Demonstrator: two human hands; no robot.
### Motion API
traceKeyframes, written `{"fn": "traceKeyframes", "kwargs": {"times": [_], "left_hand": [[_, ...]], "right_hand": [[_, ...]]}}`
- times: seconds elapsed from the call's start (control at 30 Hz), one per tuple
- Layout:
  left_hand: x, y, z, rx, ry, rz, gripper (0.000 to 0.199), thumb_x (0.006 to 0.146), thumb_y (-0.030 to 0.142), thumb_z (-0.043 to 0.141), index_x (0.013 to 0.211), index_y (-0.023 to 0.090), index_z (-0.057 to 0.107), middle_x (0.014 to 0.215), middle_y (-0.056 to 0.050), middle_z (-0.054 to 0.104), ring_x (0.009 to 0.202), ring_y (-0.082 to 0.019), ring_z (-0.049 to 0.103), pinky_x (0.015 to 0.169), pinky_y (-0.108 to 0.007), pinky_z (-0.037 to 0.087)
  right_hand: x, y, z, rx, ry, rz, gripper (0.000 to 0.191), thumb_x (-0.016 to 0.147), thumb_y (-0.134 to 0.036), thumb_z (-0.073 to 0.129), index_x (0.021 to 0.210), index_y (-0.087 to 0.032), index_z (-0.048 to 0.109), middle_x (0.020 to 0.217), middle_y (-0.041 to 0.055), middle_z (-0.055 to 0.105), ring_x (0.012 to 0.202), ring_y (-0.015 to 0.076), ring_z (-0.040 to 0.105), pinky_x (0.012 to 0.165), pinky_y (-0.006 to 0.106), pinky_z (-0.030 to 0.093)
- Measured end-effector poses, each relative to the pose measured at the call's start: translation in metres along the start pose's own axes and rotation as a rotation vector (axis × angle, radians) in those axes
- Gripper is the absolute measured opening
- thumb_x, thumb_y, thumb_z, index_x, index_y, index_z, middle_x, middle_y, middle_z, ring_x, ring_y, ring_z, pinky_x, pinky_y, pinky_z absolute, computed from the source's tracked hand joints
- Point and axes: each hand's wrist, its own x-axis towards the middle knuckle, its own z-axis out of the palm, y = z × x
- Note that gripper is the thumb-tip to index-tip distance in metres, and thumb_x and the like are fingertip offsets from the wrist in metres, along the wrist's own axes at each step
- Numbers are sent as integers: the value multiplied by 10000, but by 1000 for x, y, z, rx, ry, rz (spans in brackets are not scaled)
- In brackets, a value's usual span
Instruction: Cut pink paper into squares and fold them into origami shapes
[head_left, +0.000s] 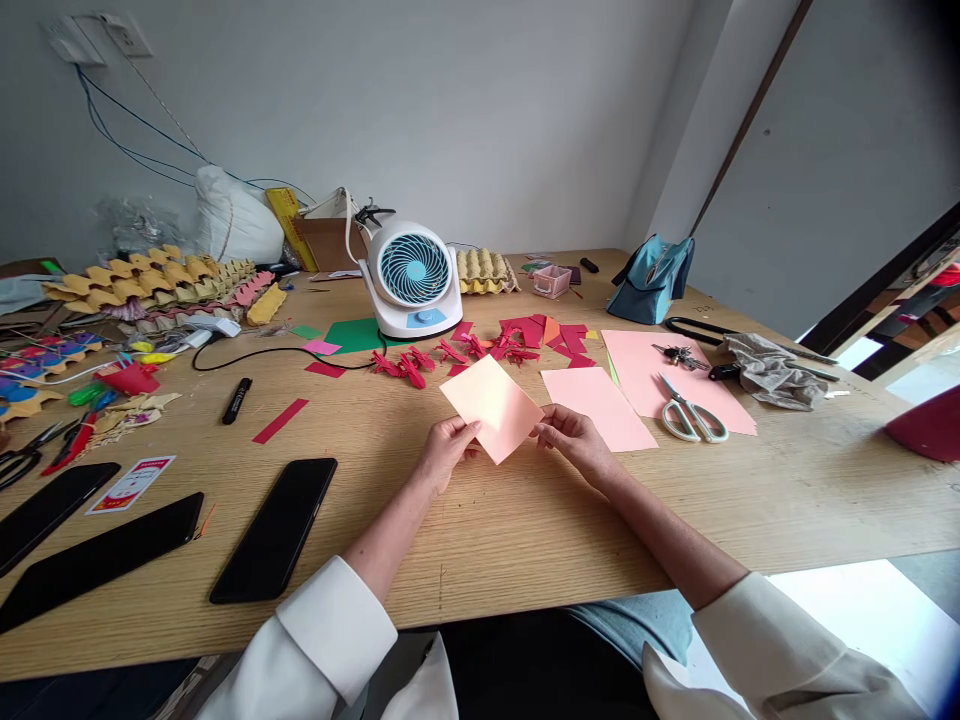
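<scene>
A light pink square of paper (492, 405) is held up over the near middle of the table, turned with its corners like a diamond. My left hand (450, 450) pinches its lower left edge between thumb and fingers. At the right corner, my right hand (574, 440) grips the same sheet. Just behind it lie several folded red paper shapes (411, 367). Larger pink sheets (596, 408) rest to the right of my right hand, and white-handled scissors (691, 412) lie on one of them.
A white fan (415, 275) stands behind the red shapes. Phones (274, 530) and a black marker (237, 400) lie on the left of the table (517, 540). Egg trays (157, 280) pile up at the far left. A blue bag (651, 280) sits at the back right, near keys (680, 356).
</scene>
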Motion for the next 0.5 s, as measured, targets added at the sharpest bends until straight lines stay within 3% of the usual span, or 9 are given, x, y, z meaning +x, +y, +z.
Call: {"fn": "traceKeyframes", "kwargs": {"times": [0.5], "left_hand": [[0, -1, 2, 163, 17, 131, 357, 635, 449, 762, 735, 116, 680, 711, -38, 668, 612, -122, 588, 503, -222, 495]], "right_hand": [[0, 3, -1, 9, -6, -37, 293, 778, -407, 678, 922, -163, 602, 781, 8, 619, 605, 111, 544, 576, 264, 442]]}}
